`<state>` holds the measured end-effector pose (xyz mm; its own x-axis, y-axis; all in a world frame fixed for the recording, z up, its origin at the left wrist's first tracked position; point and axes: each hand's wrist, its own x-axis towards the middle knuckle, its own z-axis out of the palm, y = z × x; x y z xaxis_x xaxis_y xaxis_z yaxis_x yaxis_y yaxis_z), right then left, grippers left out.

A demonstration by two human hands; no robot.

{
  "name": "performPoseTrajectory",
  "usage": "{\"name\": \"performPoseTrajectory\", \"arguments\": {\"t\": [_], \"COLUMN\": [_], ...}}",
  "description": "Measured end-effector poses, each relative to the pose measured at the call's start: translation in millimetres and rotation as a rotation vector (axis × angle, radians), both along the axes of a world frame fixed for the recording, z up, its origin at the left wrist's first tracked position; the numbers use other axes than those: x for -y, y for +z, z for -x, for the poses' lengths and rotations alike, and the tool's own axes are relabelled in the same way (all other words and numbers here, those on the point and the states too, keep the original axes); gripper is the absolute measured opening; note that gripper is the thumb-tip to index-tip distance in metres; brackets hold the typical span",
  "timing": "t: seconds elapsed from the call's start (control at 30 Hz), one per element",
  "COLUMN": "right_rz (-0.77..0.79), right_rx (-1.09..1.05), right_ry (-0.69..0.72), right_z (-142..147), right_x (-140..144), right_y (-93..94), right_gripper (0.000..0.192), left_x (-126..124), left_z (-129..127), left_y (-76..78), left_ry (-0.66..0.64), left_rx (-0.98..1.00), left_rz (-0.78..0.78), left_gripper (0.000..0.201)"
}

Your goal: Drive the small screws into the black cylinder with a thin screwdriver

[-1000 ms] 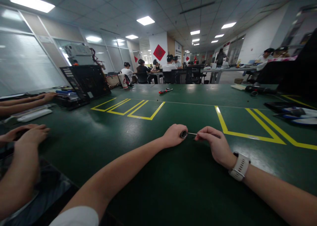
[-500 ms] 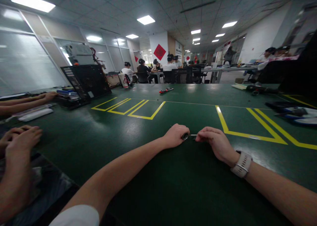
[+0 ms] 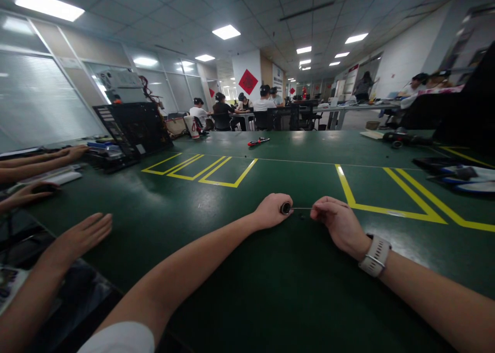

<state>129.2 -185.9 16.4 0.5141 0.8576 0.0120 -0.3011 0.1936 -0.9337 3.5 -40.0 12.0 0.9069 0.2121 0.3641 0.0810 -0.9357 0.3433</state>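
Observation:
My left hand is wrapped around a dark tube-like piece, and its round open end faces me beside the thumb. Most of that piece is hidden in the fist. A thin straight rod or wire runs from beside the round end across to my right hand, whose thumb and fingertips pinch its other end. What kind of part the rod is, I cannot make out. Just under it, a tiny dark bit shows on the green table.
A red and black screwdriver lies farther back. Yellow tape marks the table. At left are a co-worker's hands and a black open-frame case. Blue-and-white gloves and a dark tool lie at right.
My right hand has drawn slightly away from the left, so more of the rod shows. The tube's round end has turned toward me. At left, the co-worker's hands have parted, one reaching out flat.

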Motion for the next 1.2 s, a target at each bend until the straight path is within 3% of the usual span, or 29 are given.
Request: {"name": "performPoseTrajectory", "arguments": {"t": [0.33, 0.83, 0.93, 1.07, 1.13, 1.2], "right_rz": [-0.105, -0.008, -0.004, 0.062, 0.107, 0.134], "right_rx": [-0.027, 0.125, 0.156, 0.208, 0.247, 0.297], "right_ry": [-0.157, -0.263, -0.267, -0.272, -0.246, -0.207], "right_z": [-7.9, -3.7, -4.0, -2.7, -2.3, -2.4], "right_x": [-1.0, -4.8, -4.5, -3.5, -3.8, -4.9], "right_y": [-6.5, -7.3, -7.5, -5.8, -6.5, -8.7], "right_gripper": [0.005, 0.009, 0.012, 0.019, 0.021, 0.022], "left_x": [12.2, 27.9, 23.7, 6.9, -1.2, -5.5], "left_z": [2.6, 4.2, 3.7, 1.9, 1.1, 0.9], "left_y": [11.1, 20.6, 18.4, 11.0, 7.5, 5.7], "left_ry": [0.086, 0.040, 0.081, 0.215, 0.199, 0.130], "left_rx": [-0.076, -0.148, -0.086, 0.080, 0.098, 0.074], "left_rz": [-0.177, -0.427, -0.316, 0.034, 0.185, 0.232], "left_gripper": [0.018, 0.017, 0.017, 0.018, 0.019, 0.017]}}
